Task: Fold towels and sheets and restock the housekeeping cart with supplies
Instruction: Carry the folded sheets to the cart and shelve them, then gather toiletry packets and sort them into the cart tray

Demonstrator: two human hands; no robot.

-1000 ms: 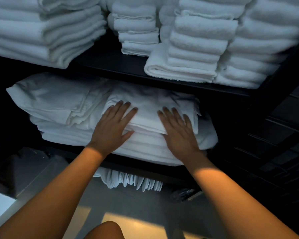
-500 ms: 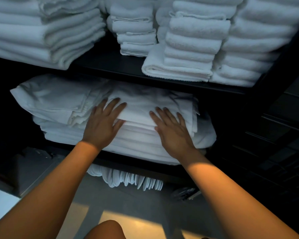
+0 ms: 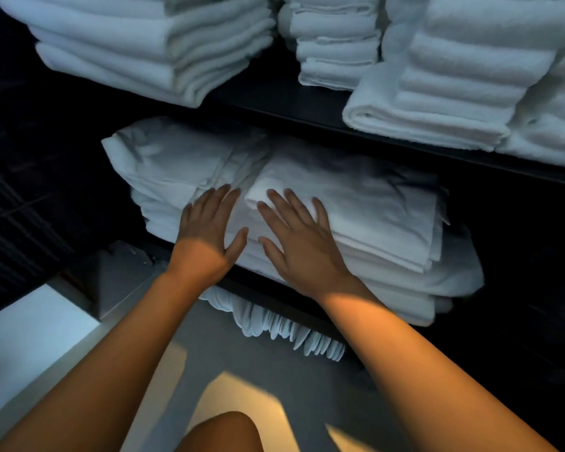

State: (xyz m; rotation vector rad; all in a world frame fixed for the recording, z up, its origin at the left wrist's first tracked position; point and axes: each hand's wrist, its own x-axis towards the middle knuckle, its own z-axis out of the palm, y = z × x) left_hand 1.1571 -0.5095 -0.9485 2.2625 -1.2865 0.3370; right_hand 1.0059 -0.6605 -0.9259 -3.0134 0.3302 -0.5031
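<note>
Dark cart shelf [image 3: 307, 109] carries towels; below it, left hand [image 3: 209, 230] and right hand [image 3: 299, 243] lie flat, fingers straight, on folded sheets [image 3: 356, 203], likely squaring the stack.

White folded sheets [image 3: 356, 203] and towels [image 3: 150, 44]; black shelf [image 3: 294, 109].

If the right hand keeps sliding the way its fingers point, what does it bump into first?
Probably nothing solid soon: the right hand lies flat on the folded sheet, fingers pointing deeper into the shelf. It would slide along the sheet's top; the dark back is too dim to judge.
</note>
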